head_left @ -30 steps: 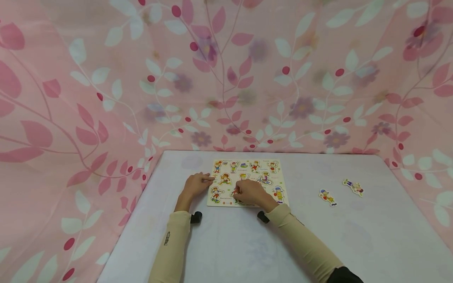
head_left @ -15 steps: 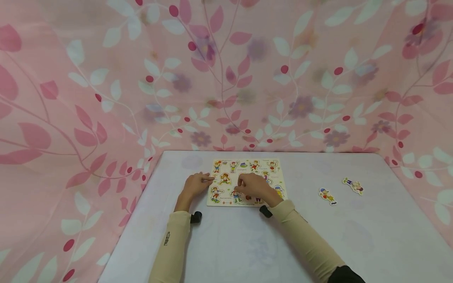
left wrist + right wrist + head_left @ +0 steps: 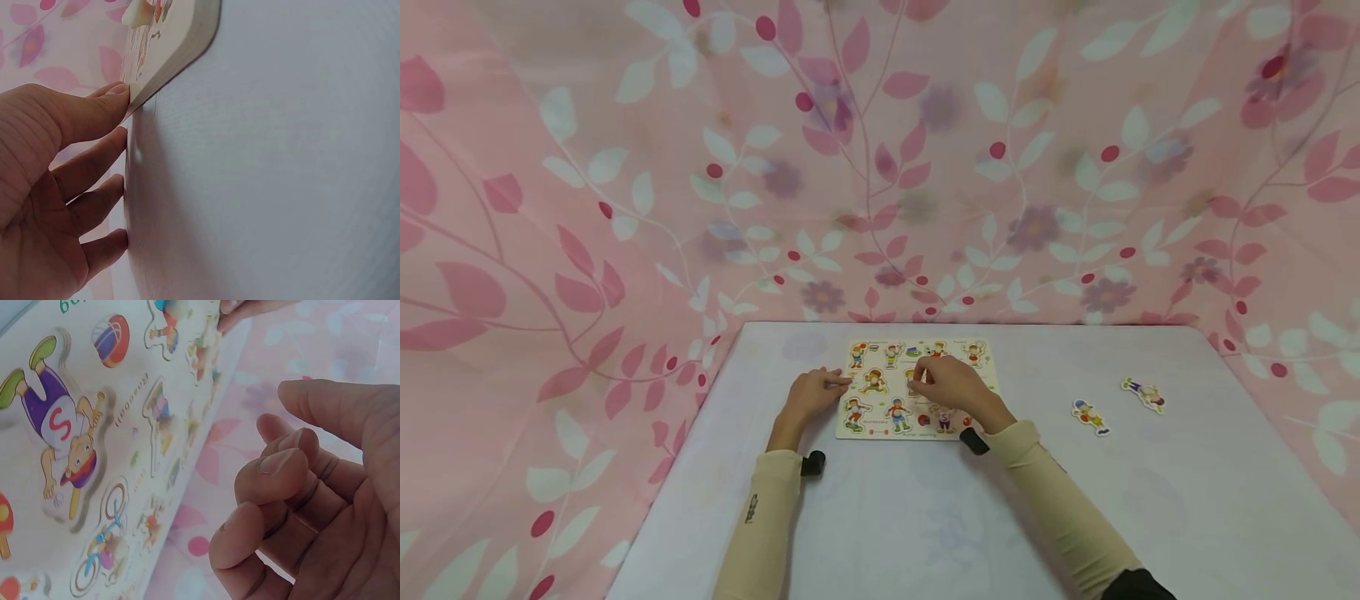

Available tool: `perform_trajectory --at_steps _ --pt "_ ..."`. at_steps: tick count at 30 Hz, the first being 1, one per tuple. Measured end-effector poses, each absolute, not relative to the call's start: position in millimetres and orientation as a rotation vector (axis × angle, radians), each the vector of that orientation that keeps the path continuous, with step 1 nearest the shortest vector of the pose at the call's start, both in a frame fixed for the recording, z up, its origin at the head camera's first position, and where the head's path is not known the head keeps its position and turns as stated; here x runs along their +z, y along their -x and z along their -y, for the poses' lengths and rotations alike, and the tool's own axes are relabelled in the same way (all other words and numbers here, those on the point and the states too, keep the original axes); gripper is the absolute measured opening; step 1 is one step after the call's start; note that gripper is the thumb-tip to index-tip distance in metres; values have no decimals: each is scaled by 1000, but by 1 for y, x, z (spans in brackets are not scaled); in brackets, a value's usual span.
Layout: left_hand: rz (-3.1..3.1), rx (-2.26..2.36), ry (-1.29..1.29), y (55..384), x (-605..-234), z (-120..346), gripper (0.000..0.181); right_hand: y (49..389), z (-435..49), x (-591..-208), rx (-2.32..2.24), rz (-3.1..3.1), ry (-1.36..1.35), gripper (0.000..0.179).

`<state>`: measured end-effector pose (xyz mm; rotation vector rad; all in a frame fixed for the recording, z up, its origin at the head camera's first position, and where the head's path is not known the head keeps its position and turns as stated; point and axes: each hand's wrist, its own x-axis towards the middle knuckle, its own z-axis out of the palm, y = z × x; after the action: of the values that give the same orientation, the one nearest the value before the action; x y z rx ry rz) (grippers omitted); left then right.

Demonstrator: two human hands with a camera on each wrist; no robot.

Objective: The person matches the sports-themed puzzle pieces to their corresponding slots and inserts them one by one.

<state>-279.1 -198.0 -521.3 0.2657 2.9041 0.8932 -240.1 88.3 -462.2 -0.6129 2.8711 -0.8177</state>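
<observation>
A pale puzzle board (image 3: 842, 428) with sports figures lies on the table. At its left edge rests my left hand (image 3: 815, 393). In the left wrist view the thumb (image 3: 103, 115) touches the board's edge, while the other fingertips meet the table. My right hand (image 3: 957, 387) hovers over the board's upper right part, hiding some figures. Its fingers are loosely curled with nothing between them in the right wrist view. There, a batter-shaped recess (image 3: 59, 422) with an S on the shirt shows near the hand. A roller-skater figure (image 3: 897, 415) sits at the lower middle of the board.
To the right of the board lie two loose puzzle pieces: a blue-capped figure (image 3: 1089, 417) and a figure with purple clothing (image 3: 1143, 395). A pink floral curtain (image 3: 880, 167) hangs behind the white-covered table (image 3: 880, 517).
My right hand has lifted off the lower middle of the board and moved up and to the right, uncovering the roller-skater figure. My left hand stays at the board's left edge.
</observation>
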Motion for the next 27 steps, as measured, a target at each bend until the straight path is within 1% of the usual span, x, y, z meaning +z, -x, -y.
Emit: perform_trajectory --at_steps 12,27 --pt "-2934 877 -288 280 -527 199 22 235 -99 -459 -840 -2885 593 10" --pt "-2945 904 -318 283 -528 200 22 229 -130 -455 -821 -2914 527 13"
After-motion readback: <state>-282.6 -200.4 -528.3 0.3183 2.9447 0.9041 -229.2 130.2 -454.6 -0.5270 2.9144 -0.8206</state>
